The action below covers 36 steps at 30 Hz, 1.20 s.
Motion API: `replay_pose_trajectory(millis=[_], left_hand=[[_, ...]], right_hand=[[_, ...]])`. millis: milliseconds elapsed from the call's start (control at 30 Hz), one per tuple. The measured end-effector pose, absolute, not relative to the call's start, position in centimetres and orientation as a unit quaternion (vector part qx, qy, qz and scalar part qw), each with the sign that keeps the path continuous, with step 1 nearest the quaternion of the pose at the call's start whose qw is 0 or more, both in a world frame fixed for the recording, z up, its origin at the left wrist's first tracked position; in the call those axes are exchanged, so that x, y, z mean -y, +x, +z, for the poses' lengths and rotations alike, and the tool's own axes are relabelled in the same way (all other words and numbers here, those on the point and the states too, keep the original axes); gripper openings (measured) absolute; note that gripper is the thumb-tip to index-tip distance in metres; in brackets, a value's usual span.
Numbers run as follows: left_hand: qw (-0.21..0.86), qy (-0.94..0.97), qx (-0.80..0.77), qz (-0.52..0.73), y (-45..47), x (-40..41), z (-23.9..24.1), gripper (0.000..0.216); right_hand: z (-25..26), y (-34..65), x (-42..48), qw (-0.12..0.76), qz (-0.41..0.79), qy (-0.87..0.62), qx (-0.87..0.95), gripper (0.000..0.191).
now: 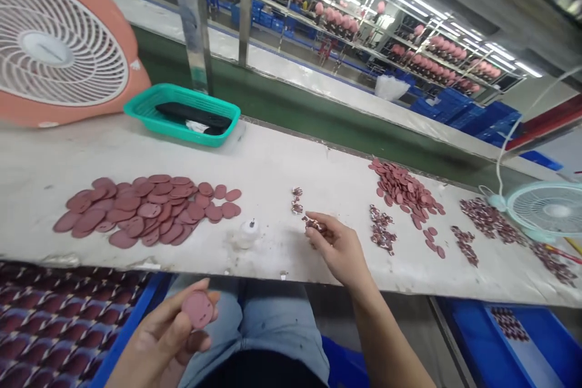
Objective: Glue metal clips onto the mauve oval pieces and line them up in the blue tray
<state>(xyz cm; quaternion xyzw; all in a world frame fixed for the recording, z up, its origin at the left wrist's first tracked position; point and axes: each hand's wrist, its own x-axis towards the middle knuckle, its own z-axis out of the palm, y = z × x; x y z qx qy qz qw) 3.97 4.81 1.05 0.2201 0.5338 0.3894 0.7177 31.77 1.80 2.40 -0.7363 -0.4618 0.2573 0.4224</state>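
Observation:
My left hand (159,336) is low in the view, over my lap, and its fingers grip a round maroon disc (197,309) pierced with small holes. A second disc (196,341) seems to lie behind it in the same hand. My right hand (339,248) reaches over the white work table (273,170), its fingertips pinching a small cluster of patterned maroon pieces (314,224). Close to those fingers is a little heap of similar pieces (297,200). A large pile of maroon discs (150,209) spreads left of my hands, and a small white bottle (249,233) stands beside it.
A green basket (182,114) holds black items behind the discs. Further piles (404,191) lie to the right, beside a small pale fan (548,209). A big pink fan (59,42) stands at far left. Blue trays (509,333) sit below the table edge, one bin holding many discs.

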Motion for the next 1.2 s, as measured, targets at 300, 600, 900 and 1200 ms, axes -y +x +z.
replay_pose_trajectory(millis=[300,600,900,1200], left_hand=[[0.778,0.192,-0.509,0.315,4.2,-4.3,2.5,0.048],[0.839,0.249,-0.403,0.269,3.3,-4.4,2.2,0.038],[0.849,0.229,-0.399,0.261,3.1,-4.3,2.3,0.038],[0.853,0.213,-0.408,0.246,2.9,-4.3,1.3,0.040]], right_hand=[[3.7,25.4,0.1,0.529,0.512,-0.542,0.406,0.023],[5.5,22.0,-0.5,0.461,0.403,-0.526,0.591,0.015],[6.3,22.3,-0.8,0.396,0.347,-0.513,0.678,0.015],[6.9,22.6,-1.5,0.344,0.316,-0.490,0.736,0.015]])
